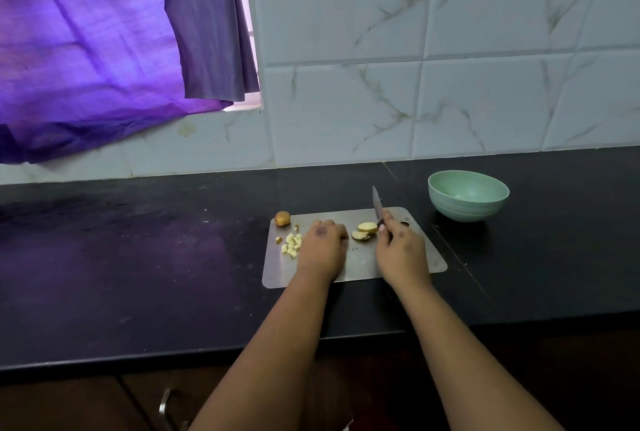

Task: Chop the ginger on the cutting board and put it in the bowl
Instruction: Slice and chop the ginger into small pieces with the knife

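A grey cutting board (363, 261) lies on the black counter. Several small pale ginger cubes (292, 243) sit at its left side. Sliced ginger pieces (363, 231) lie in the middle of the board. My left hand (323, 243) rests knuckles-up on the board between the cubes and the slices, its fingers curled under; what they touch is hidden. My right hand (400, 243) grips the handle of a knife (377, 203), whose blade points up and away just right of the slices. The green bowl (468, 200) stands empty to the right, beyond the board.
A brown ginger end (282, 218) sits at the board's far left corner. The black counter (138, 274) runs along a tiled wall (450, 84). A purple curtain (104, 49) hangs at the upper left. A drawer handle (165, 406) shows below the counter edge.
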Tool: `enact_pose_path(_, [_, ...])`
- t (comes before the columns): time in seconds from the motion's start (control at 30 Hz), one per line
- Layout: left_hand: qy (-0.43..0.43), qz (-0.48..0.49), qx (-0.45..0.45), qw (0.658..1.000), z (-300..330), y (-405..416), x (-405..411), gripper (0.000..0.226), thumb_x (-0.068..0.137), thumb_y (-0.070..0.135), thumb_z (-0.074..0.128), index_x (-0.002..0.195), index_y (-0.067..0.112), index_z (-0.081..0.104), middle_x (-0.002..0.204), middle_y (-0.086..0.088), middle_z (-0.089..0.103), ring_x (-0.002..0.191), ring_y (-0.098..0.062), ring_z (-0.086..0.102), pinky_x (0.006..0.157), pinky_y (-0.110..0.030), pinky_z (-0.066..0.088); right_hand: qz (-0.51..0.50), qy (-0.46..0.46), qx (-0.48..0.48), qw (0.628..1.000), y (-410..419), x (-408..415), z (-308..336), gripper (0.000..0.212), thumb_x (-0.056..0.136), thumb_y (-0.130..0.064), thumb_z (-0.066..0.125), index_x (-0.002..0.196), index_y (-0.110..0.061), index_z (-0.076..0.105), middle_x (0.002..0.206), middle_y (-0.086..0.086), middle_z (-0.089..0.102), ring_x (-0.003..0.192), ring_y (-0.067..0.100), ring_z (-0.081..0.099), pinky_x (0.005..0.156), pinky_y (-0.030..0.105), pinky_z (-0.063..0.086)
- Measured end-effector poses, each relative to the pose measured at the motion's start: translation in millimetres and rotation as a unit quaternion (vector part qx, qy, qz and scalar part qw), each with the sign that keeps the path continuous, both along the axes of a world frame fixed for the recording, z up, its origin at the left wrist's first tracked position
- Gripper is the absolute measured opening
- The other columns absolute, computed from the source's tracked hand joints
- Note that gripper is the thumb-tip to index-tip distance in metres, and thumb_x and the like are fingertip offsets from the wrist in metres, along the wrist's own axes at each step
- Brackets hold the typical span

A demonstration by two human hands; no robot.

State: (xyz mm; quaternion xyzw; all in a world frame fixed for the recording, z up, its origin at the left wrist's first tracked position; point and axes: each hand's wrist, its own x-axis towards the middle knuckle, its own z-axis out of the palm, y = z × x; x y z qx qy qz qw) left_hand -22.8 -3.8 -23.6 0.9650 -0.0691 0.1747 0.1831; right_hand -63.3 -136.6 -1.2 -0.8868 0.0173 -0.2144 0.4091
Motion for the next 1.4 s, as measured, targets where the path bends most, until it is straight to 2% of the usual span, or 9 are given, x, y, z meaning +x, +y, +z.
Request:
enact_pose_path(0.13, [-0.017, 0.123, 0.015, 0.992, 1, 9, -1, 0.021, 0.091, 0.009, 0.05, 0.106, 0.017, 0.061, 0.114, -0.001, 0.057, 0.114, -0.023, 0.041, 0.087, -0.031, 0.033, -0.018, -0.056, 0.041, 0.997, 0, 6, -13, 0.04, 0.098, -0.016, 0.046, 0.139, -0.018, 0.048, 0.083, 0.009, 0.063, 0.066, 0.011, 0.045, 0.06, 0.013, 0.029])
enact_pose_path(0.27, [-0.029, 0.21, 0.009, 0.977, 5, 18, -8, 0.024, 0.088, 0.008, 0.051, 0.107, 0.019, 0.061, 0.117, -0.001, 0.052, 0.124, -0.023, 0.034, 0.096, -0.037, 0.027, -0.019, -0.062, 0.055, 0.996, -3, 11, -15, 0.04, 0.098, -0.015, 0.047, 0.138, -0.016, 0.049, 0.093, 0.011, 0.066, 0.073, 0.012, 0.047, 0.064, 0.011, 0.029])
enact_pose_path(0.4, [-0.06, 0.116, -0.015, 0.991, 2, 5, -2, 0.025, 0.094, 0.022, 0.048, 0.115, 0.024, 0.061, 0.122, 0.004, 0.057, 0.121, -0.021, 0.036, 0.096, -0.036, 0.026, -0.027, -0.079, 0.068, 0.994, -3, 13, -19, 0.039, 0.097, -0.013, 0.048, 0.136, -0.016, 0.052, 0.085, 0.012, 0.065, 0.07, 0.015, 0.048, 0.06, 0.018, 0.029])
enact_pose_path(0.53, [-0.022, 0.015, 0.021, 0.999, 2, -18, 6, 0.03, 0.096, 0.042, 0.046, 0.117, 0.028, 0.062, 0.121, 0.007, 0.061, 0.119, -0.018, 0.039, 0.093, -0.039, 0.027, -0.013, -0.084, 0.076, 0.993, -1, 14, -22, 0.041, 0.095, -0.012, 0.049, 0.135, -0.019, 0.053, 0.081, 0.014, 0.066, 0.07, 0.021, 0.054, 0.067, 0.027, 0.042])
enact_pose_path(0.77, [0.036, 0.017, -0.047, 0.998, 1, -14, 11, 0.027, 0.091, 0.045, 0.057, 0.113, 0.03, 0.059, 0.113, 0.009, 0.063, 0.115, -0.019, 0.041, 0.09, -0.039, 0.03, -0.008, -0.079, 0.077, 0.994, -4, 15, -23, 0.04, 0.096, -0.014, 0.048, 0.136, -0.021, 0.052, 0.076, 0.01, 0.063, 0.068, 0.019, 0.051, 0.065, 0.024, 0.038])
enact_pose_path(0.93, [0.008, 0.037, -0.074, 0.997, 0, -7, 6, 0.018, 0.091, 0.042, 0.057, 0.101, 0.03, 0.066, 0.098, 0.01, 0.068, 0.107, -0.02, 0.048, 0.092, -0.04, 0.038, -0.005, -0.079, 0.078, 0.994, -4, 14, -24, 0.04, 0.097, -0.015, 0.048, 0.136, -0.02, 0.052, 0.072, 0.008, 0.06, 0.064, 0.016, 0.049, 0.06, 0.022, 0.035])
enact_pose_path(1.0, [0.015, 0.047, -0.088, 0.995, -1, -4, 3, 0.02, 0.092, 0.041, 0.057, 0.108, 0.029, 0.062, 0.096, 0.01, 0.069, 0.11, -0.02, 0.048, 0.094, -0.04, 0.039, -0.005, -0.084, 0.078, 0.993, -4, 13, -24, 0.04, 0.097, -0.015, 0.049, 0.136, -0.02, 0.052, 0.07, 0.007, 0.058, 0.06, 0.013, 0.045, 0.058, 0.021, 0.033])
enact_pose_path(1.17, [0.051, 0.05, -0.084, 0.994, -1, -4, 0, 0.036, 0.086, 0.057, 0.057, 0.111, 0.03, 0.057, 0.098, 0.011, 0.069, 0.112, -0.016, 0.043, 0.095, -0.041, 0.038, -0.006, -0.089, 0.087, 0.992, -3, 13, -24, 0.04, 0.096, -0.014, 0.049, 0.135, -0.02, 0.053, 0.071, 0.007, 0.058, 0.059, 0.014, 0.045, 0.058, 0.021, 0.033])
enact_pose_path(1.4, [0.065, 0.021, -0.01, 0.998, 2, -17, 4, 0.03, 0.092, 0.046, 0.052, 0.115, 0.028, 0.058, 0.121, 0.001, 0.058, 0.117, -0.022, 0.044, 0.097, -0.042, 0.032, -0.004, -0.078, 0.081, 0.994, -3, 9, -19, 0.04, 0.097, -0.014, 0.049, 0.136, -0.021, 0.052, 0.068, 0.003, 0.055, 0.057, 0.009, 0.043, 0.056, 0.019, 0.032])
